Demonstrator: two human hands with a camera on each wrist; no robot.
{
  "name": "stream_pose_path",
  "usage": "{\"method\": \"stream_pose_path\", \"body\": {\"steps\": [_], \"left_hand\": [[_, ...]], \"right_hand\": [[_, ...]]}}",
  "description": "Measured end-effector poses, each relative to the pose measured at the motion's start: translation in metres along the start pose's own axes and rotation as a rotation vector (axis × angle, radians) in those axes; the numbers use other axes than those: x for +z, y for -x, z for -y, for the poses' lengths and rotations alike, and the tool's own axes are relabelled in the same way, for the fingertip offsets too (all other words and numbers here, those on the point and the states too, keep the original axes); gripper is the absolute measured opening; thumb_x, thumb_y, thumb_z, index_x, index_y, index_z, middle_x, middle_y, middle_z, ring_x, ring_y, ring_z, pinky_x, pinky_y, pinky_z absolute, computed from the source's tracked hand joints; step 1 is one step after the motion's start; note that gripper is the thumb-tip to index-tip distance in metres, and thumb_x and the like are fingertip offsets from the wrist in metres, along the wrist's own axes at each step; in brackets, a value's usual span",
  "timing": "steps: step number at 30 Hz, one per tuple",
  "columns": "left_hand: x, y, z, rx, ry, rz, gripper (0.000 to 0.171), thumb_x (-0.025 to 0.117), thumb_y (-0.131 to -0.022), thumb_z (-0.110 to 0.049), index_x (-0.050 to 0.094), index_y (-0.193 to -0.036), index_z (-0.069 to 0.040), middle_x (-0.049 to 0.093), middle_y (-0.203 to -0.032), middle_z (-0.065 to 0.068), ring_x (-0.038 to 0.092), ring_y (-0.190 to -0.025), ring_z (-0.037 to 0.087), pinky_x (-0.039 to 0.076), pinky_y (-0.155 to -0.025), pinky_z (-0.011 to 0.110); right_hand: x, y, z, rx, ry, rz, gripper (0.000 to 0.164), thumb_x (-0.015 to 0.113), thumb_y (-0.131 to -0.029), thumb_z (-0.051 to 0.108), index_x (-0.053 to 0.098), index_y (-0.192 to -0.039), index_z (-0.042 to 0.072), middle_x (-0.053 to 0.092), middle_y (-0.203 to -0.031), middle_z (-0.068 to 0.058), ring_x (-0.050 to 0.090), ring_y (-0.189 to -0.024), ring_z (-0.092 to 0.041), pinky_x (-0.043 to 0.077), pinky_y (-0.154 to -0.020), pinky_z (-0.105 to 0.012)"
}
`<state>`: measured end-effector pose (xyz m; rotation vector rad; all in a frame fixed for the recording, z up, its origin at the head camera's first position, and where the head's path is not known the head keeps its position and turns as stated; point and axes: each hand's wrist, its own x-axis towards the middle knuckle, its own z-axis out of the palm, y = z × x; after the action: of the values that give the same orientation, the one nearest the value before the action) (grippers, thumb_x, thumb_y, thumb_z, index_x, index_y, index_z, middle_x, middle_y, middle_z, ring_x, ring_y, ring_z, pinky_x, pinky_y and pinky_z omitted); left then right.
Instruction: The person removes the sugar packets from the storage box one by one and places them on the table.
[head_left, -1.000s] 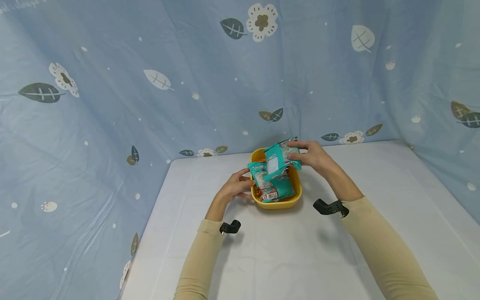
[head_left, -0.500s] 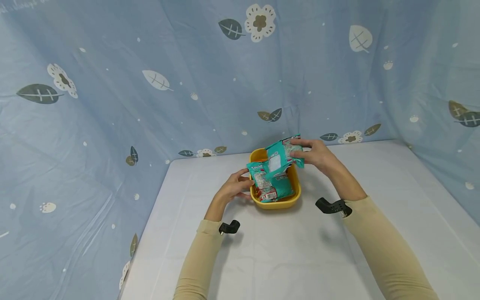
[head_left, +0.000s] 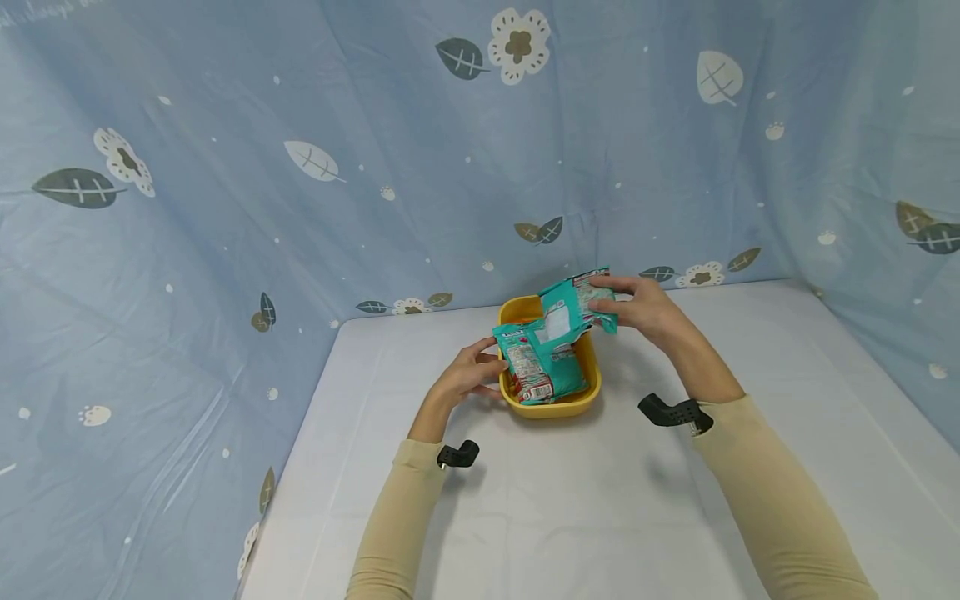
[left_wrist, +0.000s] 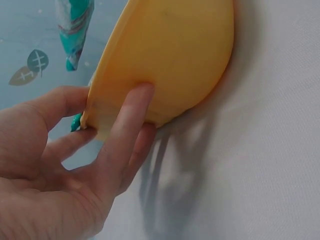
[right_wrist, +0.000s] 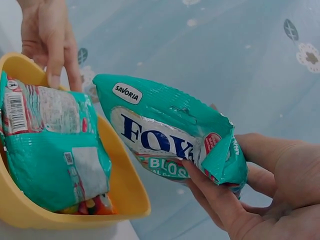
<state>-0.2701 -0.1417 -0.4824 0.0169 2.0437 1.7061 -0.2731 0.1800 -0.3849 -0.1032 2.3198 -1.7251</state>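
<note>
My right hand [head_left: 641, 310] holds a teal Fox's candy bag [head_left: 566, 307] by one end, above the back right of a yellow basket [head_left: 551, 411]. In the right wrist view the fingers pinch the crumpled end of this bag [right_wrist: 155, 130], its printed front facing the camera. A second teal bag [head_left: 555, 379] lies inside the basket, barcode showing. Bits of red and orange wrapper [right_wrist: 95, 205] peek out beneath it. At the basket's left side my left hand [head_left: 472, 373] grips the rim, some fingers against the outer wall [left_wrist: 175, 55] and others over the edge.
The basket stands on a white-covered table [head_left: 555, 517], near its back edge. A blue curtain [head_left: 420, 125] with leaf and flower prints hangs right behind and along the sides. Black camera mounts [head_left: 671, 412] sit on both wrists.
My right hand has moved slightly right and up with the candy bag, uncovering more of the bag in the basket. The left hand stays at the rim.
</note>
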Motion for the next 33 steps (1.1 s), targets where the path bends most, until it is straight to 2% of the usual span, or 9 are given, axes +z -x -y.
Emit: {"method": "stream_pose_path", "body": {"steps": [9, 16, 19, 22, 27, 33], "left_hand": [[-0.001, 0.000, 0.000, 0.001, 0.013, 0.010, 0.065, 0.067, -0.093, -0.014, 0.038, -0.150, -0.024, 0.051, -0.136, 0.020, 0.067, -0.102, 0.028, 0.065, -0.074, 0.046], [-0.001, 0.002, -0.003, 0.003, 0.017, 0.021, 0.066, 0.067, -0.093, -0.013, 0.037, -0.151, -0.024, 0.051, -0.137, 0.022, 0.068, -0.100, 0.029, 0.064, -0.076, 0.048], [-0.002, 0.002, -0.003, 0.000, 0.013, 0.038, 0.068, 0.065, -0.095, -0.013, 0.033, -0.153, -0.023, 0.048, -0.140, 0.022, 0.068, -0.101, 0.028, 0.062, -0.080, 0.052], [-0.002, 0.004, -0.006, -0.002, 0.015, 0.045, 0.068, 0.065, -0.095, -0.012, 0.032, -0.153, -0.022, 0.048, -0.140, 0.022, 0.068, -0.100, 0.027, 0.061, -0.082, 0.054], [-0.001, 0.002, -0.002, 0.004, 0.025, 0.013, 0.066, 0.068, -0.092, -0.012, 0.039, -0.150, -0.026, 0.054, -0.135, 0.019, 0.069, -0.099, 0.028, 0.065, -0.074, 0.047], [-0.001, 0.001, -0.001, 0.010, 0.034, 0.015, 0.066, 0.067, -0.093, -0.012, 0.038, -0.151, -0.024, 0.054, -0.135, 0.020, 0.069, -0.101, 0.030, 0.066, -0.070, 0.043]], "right_hand": [[-0.004, 0.001, 0.000, 0.011, -0.010, -0.012, 0.060, 0.069, -0.093, 0.030, 0.047, -0.147, 0.018, 0.016, -0.165, -0.009, 0.052, -0.128, -0.030, 0.047, -0.112, -0.049], [-0.006, 0.002, -0.003, 0.005, 0.007, -0.018, 0.060, 0.067, -0.093, 0.032, 0.046, -0.148, 0.019, 0.017, -0.165, -0.006, 0.054, -0.123, -0.023, 0.053, -0.107, -0.040], [-0.008, 0.002, -0.004, 0.000, 0.000, -0.013, 0.060, 0.067, -0.094, 0.031, 0.045, -0.148, 0.017, 0.015, -0.165, -0.007, 0.051, -0.127, -0.025, 0.052, -0.108, -0.041], [-0.010, 0.002, -0.006, -0.009, -0.023, -0.005, 0.060, 0.066, -0.095, 0.029, 0.044, -0.148, 0.015, 0.013, -0.165, -0.007, 0.045, -0.135, -0.029, 0.047, -0.113, -0.047], [-0.014, 0.004, -0.008, -0.019, -0.055, -0.004, 0.060, 0.067, -0.094, 0.027, 0.045, -0.148, 0.013, 0.013, -0.166, -0.008, 0.039, -0.141, -0.031, 0.040, -0.117, -0.053], [-0.017, 0.007, -0.010, -0.003, -0.064, -0.014, 0.062, 0.069, -0.092, 0.031, 0.046, -0.147, 0.015, 0.010, -0.166, -0.005, 0.033, -0.145, -0.030, 0.036, -0.119, -0.054]]}}
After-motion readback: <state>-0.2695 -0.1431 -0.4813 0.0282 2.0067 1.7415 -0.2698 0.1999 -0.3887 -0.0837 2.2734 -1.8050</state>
